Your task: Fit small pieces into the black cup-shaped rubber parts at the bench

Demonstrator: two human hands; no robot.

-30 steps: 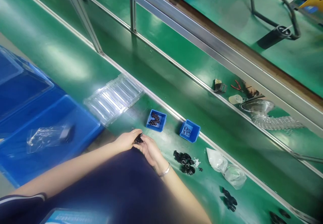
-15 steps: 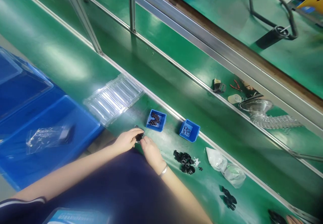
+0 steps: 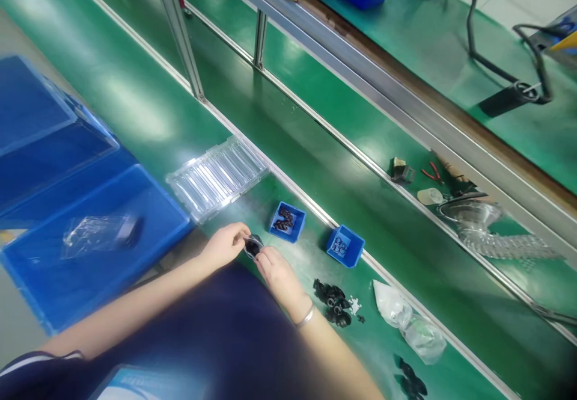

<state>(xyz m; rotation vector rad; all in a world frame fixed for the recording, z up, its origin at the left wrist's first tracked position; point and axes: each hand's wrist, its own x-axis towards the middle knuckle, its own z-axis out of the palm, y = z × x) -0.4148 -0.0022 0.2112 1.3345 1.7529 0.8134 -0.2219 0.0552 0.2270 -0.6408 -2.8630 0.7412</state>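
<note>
Between my hands, close to the table's near edge, is a small round black part (image 3: pixel 253 246) with a lighter rim. My left hand (image 3: pixel 228 243) pinches its left side with thumb and fingers. On its right side, the fingertips of my right hand (image 3: pixel 274 267) are closed on it. Just beyond my hands stands a small blue bin (image 3: pixel 298 231) with dark brown pieces in it. Farther right is a second blue bin (image 3: pixel 358 254) with small rings inside. A pile of black parts (image 3: pixel 332 301) lies right of my right hand, beside tiny white pieces (image 3: pixel 355 305).
A clear ribbed plastic tray (image 3: pixel 219 177) lies beyond my left hand. Large blue crates (image 3: pixel 148 207) stand at the left, one with a clear bag on it. Plastic bags (image 3: pixel 392 305) and more black parts (image 3: pixel 411 381) lie at the right. A metal rail (image 3: pixel 306 198) runs along the back.
The whole view has shifted, so the bench things sit lower and farther right. The round black part has come into plainer sight between my hands, which both still hold it.
</note>
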